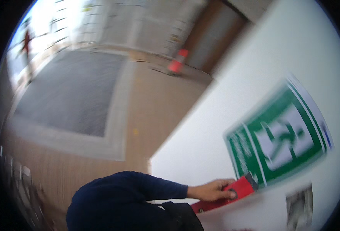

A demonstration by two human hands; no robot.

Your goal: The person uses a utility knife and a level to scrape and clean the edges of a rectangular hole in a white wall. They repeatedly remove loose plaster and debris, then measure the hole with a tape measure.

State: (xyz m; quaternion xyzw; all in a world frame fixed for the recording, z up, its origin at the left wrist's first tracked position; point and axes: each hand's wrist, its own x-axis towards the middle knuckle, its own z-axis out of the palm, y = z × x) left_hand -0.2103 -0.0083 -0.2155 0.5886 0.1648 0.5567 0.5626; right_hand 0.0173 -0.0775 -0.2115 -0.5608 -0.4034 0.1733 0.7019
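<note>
My left hand (218,190), at the end of a dark blue sleeve, grips a long red tool (240,189), apparently a spirit level, held slanting along the white wall (189,146). The tool's upper end meets the lower left corner of a green sign (277,134) with a white running-figure symbol, or overlaps it; I cannot tell if they touch. A small grey sheet or plate (299,206) is on the wall below the sign. My right hand is not visible.
Beyond the wall edge lie a wooden-look floor (150,100) and a dark grey mat (70,96). An orange cone (177,61) stands by a brown doorway (210,42). A blurred red upright shape (27,42), unclear what, is in the bright far left.
</note>
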